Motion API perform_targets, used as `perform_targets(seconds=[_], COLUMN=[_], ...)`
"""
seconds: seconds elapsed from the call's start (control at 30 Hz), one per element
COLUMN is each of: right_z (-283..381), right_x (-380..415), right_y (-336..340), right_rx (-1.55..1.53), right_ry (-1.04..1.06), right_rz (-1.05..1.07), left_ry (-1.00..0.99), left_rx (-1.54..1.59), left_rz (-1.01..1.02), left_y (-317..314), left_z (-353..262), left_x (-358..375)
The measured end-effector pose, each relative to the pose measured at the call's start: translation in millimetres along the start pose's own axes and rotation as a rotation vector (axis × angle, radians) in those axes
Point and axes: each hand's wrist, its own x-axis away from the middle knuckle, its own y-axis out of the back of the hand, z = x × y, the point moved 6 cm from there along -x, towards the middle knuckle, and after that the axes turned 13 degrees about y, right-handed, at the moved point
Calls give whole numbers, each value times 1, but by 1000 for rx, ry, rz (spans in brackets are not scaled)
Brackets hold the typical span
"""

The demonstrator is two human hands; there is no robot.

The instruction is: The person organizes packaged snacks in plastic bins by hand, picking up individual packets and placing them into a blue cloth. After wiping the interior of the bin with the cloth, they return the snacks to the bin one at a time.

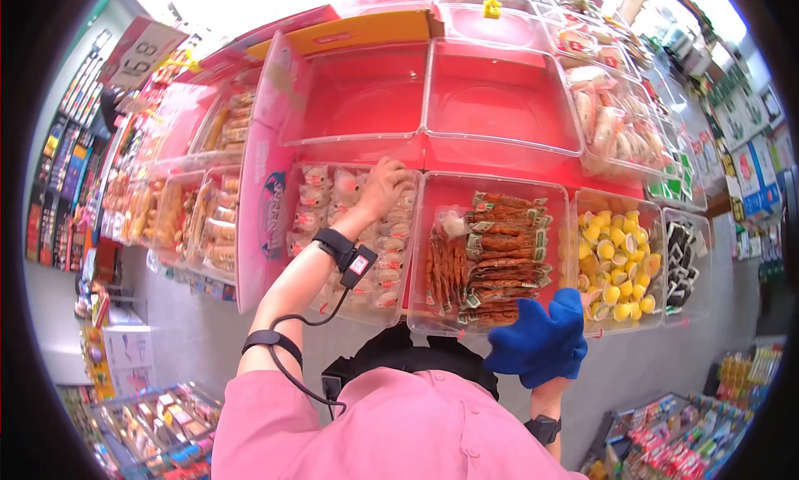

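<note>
My left hand (387, 189) lies over the far part of a clear plastic bin with rows of small white wrapped packets (389, 264). Its fingers are bent and slightly apart at the far rim, and no item shows in them. What the fingertips touch is hidden. A bunched blue cloth (541, 334) is held in my right hand (551, 388), which it mostly covers. The cloth hangs at the near corner of a bin of reddish-brown packaged sticks (508, 251), beside a bin of yellow-topped cups (616, 268).
Behind are two bins with bare bottoms, a left bin (358, 135) and a right bin (503, 139). A pink cardboard divider (265, 172) stands at the left, with packaged goods (220, 218) beyond. Black-and-green packets (682, 264) fill the right end bin. Low display baskets (158, 422) stand behind.
</note>
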Motion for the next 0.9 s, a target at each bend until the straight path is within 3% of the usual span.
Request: perform_targets(seconds=[0.03, 0.17, 0.23, 0.3, 0.33, 0.4, 0.53, 0.6, 0.67, 0.77, 0.83, 0.9], right_z=[1, -11, -17, -20, -23, -20, -16, -41, -26, -7, -3, -2], right_x=[4, 21, 28, 36, 38, 39, 45, 57, 59, 62, 67, 70], right_y=[1, -5, -8, -11, -9, -4, -18, 8, -1, -12, -14, -14], right_rx=[31, -381, -529, -640, -635, -242, -422, -114, -156, -218, -221, -226], right_ry=[29, -34, -64, -72, -67, 62, 60, 85, 99, 121, 124, 121], right_rz=[-25, -161, -221, -283, -289, -166, -126, -76, -137, -194, -215, -231], left_ry=[-76, -87, -130, -188, -234, -284, -404, -363, -325, -290, -416, -444], left_rx=[-128, -179, -122, -162, -207, -174, -260, -276, -292, -234, -5, -26], left_rz=[-3, 22, -251, -236, -229, -185, -159, -119, -79, -236, 78, 274], left_y=[-5, -13, 9, 18, 20, 14, -4, -10, -5, 12, -12, -42], left_z=[-4, -4, -8, -13, -14, -9, 0, 5, -7, -34, -57, -88], left_x=[-2, 4, 10, 12, 14, 17, 26, 23, 25, 30, 38, 38])
